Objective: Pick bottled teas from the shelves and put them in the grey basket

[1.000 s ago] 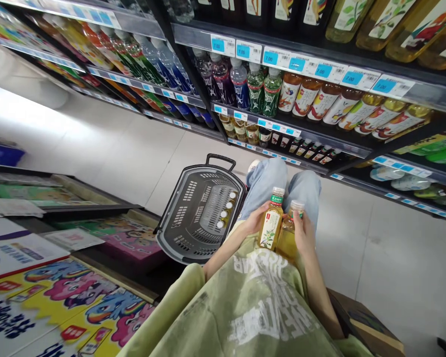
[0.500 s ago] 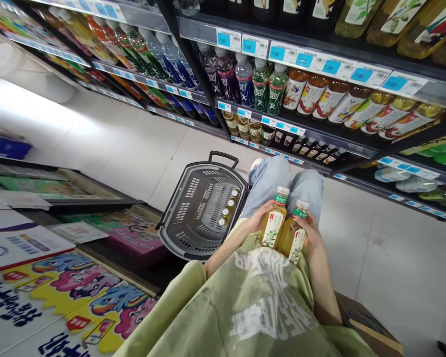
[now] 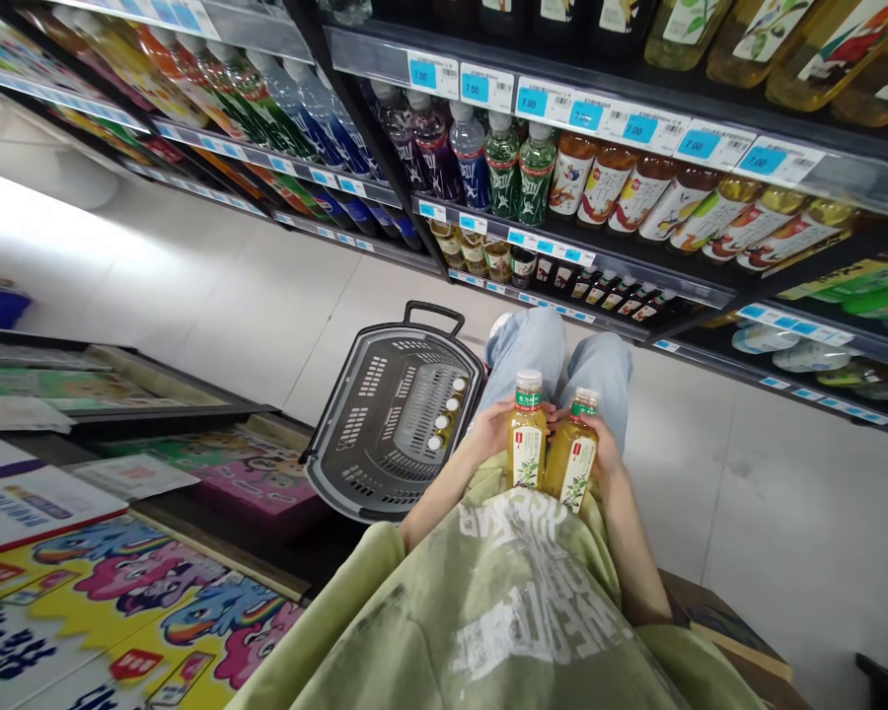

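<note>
A clear bottle of golden drink is held at 4 o'clock from the view's centre, white-capped, its cap pointed to 12. A matching second bottle is held just beside, at its 3 o'clock, tipped slightly toward 1. Both are green-banded, with leafy-sprigged labels.

The dark-grey oval plastic basket stands on the pale tiled floor, left of the denim-clad legs. Four white-capped plastic bottles sit inside, toward its right wall. Left fingers carry the rectangular yellow-filled plastic bottle; right fingers carry a matching bottle immediately to its right. Black shelving lies ahead; yellow-and-white printed boxes lie left.
</note>
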The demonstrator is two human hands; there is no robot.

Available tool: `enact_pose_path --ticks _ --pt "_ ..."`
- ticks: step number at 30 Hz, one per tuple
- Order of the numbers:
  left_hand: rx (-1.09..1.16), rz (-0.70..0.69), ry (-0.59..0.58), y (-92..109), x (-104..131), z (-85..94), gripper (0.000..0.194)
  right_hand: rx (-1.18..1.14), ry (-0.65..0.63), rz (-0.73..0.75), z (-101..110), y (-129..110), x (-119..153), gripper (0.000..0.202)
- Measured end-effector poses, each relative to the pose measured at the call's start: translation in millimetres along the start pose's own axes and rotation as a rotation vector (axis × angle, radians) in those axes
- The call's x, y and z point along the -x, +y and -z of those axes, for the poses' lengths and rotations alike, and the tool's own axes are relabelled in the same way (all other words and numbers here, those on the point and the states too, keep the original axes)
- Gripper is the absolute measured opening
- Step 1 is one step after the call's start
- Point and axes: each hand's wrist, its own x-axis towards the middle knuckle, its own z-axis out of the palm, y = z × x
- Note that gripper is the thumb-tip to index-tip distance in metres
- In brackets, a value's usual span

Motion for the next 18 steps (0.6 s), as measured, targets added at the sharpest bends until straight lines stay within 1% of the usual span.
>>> enact_pose_path --ticks 3,5,6,8,10,12,14,16,18 --pt "-0.058 -0.045 0.032 11.3 5.9 2.7 0.06 -0.04 -0.003 0.022 -0.7 -0.5 -0.2 0.037" --pt "-0.2 -0.069 0.053 21.1 6.3 4.5 0.056 -0.018 0.005 0.04 1.8 -0.5 0.6 0.038" --pt "-0.293 -0.075 0.049 26.8 5.0 4.2 0.05 -0.007 0.01 0.05 3.6 -0.4 1.0 0.038" --pt "-0.497 -0.085 0.004 38.5 -1.1 -0.2 0.038 0.013 0.021 0.07 6.7 0.3 1.1 0.037" --pt "-0.742 -0.135 -0.017 48.7 -10.5 -9.0 0.032 0.026 0.04 0.093 8.1 1.3 0.1 0.038" --pt "-1.005 -0.218 0.046 54.7 -21.1 -19.4 0.031 0.035 0.051 0.113 7.6 2.2 -1.6 0.039" --pt "-1.173 -0.269 0.121 56.0 -30.0 -27.1 0.033 0.03 0.055 0.12 6.1 2.6 -3.2 0.039" --pt "-1.208 -0.266 0.131 54.4 -34.7 -29.7 0.033 0.022 0.051 0.113 4.9 2.5 -3.8 0.04" --pt "-1.137 -0.244 0.128 52.5 -34.6 -27.0 0.028 0.019 0.043 0.099 4.3 2.1 -3.2 0.04"
